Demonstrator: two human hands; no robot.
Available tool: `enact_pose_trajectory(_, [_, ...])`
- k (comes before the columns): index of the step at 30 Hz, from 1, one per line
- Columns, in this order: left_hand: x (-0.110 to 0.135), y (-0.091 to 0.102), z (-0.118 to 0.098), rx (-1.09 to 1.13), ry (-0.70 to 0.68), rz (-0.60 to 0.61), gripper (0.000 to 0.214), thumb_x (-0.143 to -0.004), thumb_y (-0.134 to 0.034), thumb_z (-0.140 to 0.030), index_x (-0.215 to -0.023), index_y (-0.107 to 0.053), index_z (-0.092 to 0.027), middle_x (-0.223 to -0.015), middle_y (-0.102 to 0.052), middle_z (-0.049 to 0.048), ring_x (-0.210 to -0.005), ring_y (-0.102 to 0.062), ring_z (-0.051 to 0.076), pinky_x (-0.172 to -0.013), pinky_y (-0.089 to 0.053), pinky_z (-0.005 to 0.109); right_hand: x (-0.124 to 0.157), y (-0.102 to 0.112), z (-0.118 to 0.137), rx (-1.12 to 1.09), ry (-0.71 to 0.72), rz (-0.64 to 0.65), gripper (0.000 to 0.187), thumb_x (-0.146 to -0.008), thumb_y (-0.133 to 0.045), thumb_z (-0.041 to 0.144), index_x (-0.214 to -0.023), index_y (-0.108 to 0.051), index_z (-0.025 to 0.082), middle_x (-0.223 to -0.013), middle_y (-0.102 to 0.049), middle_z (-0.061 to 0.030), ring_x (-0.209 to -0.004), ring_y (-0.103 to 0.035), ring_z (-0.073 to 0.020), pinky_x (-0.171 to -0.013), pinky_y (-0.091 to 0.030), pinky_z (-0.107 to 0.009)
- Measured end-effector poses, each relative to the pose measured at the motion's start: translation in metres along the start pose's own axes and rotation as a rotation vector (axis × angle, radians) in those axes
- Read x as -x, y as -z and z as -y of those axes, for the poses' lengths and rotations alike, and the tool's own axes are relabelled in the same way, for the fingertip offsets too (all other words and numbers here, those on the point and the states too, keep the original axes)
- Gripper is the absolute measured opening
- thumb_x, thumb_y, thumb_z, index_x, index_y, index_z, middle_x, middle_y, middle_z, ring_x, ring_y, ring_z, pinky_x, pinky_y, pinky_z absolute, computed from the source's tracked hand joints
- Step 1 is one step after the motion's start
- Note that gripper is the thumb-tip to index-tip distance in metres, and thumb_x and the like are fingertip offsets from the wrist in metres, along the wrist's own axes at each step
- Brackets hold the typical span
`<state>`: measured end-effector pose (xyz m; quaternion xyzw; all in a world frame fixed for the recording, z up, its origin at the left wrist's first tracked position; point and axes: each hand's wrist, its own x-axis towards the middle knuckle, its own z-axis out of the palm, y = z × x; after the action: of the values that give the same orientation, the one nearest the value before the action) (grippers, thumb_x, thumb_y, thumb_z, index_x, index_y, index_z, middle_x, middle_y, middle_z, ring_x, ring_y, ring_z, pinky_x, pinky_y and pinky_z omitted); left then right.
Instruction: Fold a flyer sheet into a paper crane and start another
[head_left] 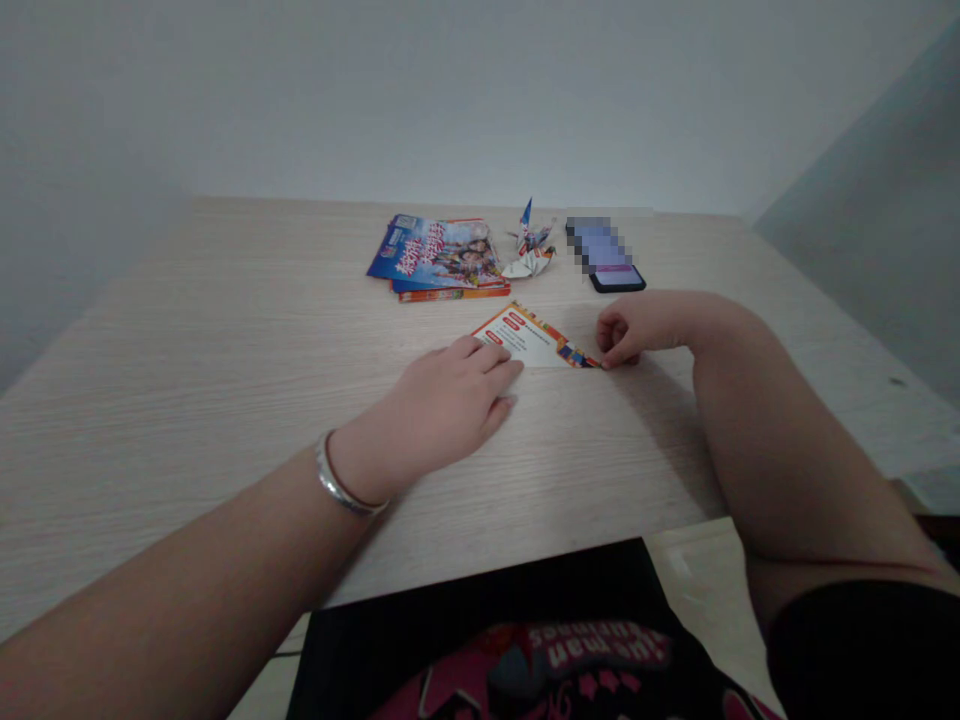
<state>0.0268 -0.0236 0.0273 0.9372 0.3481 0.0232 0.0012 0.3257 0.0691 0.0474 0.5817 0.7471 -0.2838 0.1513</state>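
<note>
A printed paper leaflet (537, 345), folded into a triangle, lies on the table in front of me. Its printed side shows white with red labels and an orange border. My left hand (457, 400) rests flat over its left part, fingers stretched out and hiding that end. At the opposite end, my right hand (626, 328) pinches the pointed right corner between thumb and forefinger, the other fingers curled in.
Behind the leaflet sits a stack of colourful flyers (442, 255). Beside it stand folded paper cranes (531, 255), then a black phone (606, 255) with its screen lit. A pale wall (465, 100) closes off the far edge of the wooden table (187, 350).
</note>
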Motion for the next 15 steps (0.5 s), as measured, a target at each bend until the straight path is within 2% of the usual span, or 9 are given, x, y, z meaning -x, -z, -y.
enact_pose_trajectory(3, [0.000,0.000,0.000,0.004,0.022,0.018,0.041,-0.108,-0.042,-0.033,-0.137,-0.063,-0.015,-0.139,-0.066,0.0146,-0.125,-0.059,0.032,-0.106,-0.049,0.046,0.001,0.000,-0.003,-0.054,0.008,0.027,0.011,-0.072,-0.084,0.027,-0.078,-0.075,0.025,-0.070,-0.073,-0.0002,-0.064,-0.065,-0.0183,-0.058,-0.048,-0.031])
enact_pose_trajectory(6, [-0.001,-0.001,0.000,0.000,0.025,0.023,0.039,-0.108,-0.043,-0.034,-0.136,-0.064,-0.015,-0.136,-0.067,0.0136,-0.124,-0.059,0.032,-0.105,-0.050,0.046,0.001,-0.002,0.003,-0.198,-0.030,0.010,0.009,-0.083,-0.076,0.031,-0.080,-0.072,0.024,-0.071,-0.072,-0.0023,-0.061,-0.066,-0.0182,-0.057,-0.048,-0.032])
enact_pose_trajectory(8, [-0.001,-0.002,0.000,-0.010,0.018,0.017,0.041,-0.108,-0.044,-0.038,-0.137,-0.063,-0.016,-0.136,-0.066,0.0139,-0.124,-0.058,0.033,-0.104,-0.050,0.047,0.001,-0.005,0.015,-0.240,-0.020,-0.036,0.020,-0.092,-0.067,0.039,-0.080,-0.068,0.023,-0.073,-0.074,-0.0047,-0.060,-0.066,-0.0185,-0.057,-0.047,-0.033])
enact_pose_trajectory(10, [-0.001,-0.002,0.000,-0.022,0.020,0.019,0.042,-0.109,-0.044,-0.039,-0.139,-0.062,-0.017,-0.136,-0.066,0.0143,-0.123,-0.058,0.034,-0.103,-0.050,0.047,0.001,-0.009,0.031,-0.156,0.030,-0.076,0.032,-0.097,-0.062,0.047,-0.076,-0.066,0.023,-0.072,-0.073,-0.0043,-0.059,-0.063,-0.0172,-0.060,-0.046,-0.034])
enact_pose_trajectory(13, [-0.001,-0.002,-0.001,-0.023,0.030,0.022,0.042,-0.108,-0.045,-0.039,-0.141,-0.063,-0.018,-0.136,-0.066,0.0147,-0.123,-0.059,0.034,-0.103,-0.050,0.048,0.000,-0.015,0.051,0.046,-0.005,-0.179,0.033,-0.086,-0.075,0.055,-0.076,-0.067,0.024,-0.067,-0.070,-0.0035,-0.061,-0.061,-0.0188,-0.062,-0.040,-0.035])
enact_pose_trajectory(15, [-0.002,-0.002,0.000,-0.015,0.026,0.016,0.043,-0.108,-0.045,-0.039,-0.141,-0.063,-0.018,-0.136,-0.066,0.0151,-0.123,-0.059,0.034,-0.103,-0.050,0.049,-0.001,-0.018,0.057,0.097,-0.021,-0.221,0.035,-0.080,-0.080,0.057,-0.079,-0.068,0.024,-0.069,-0.071,-0.0040,-0.064,-0.062,-0.0203,-0.062,-0.039,-0.036])
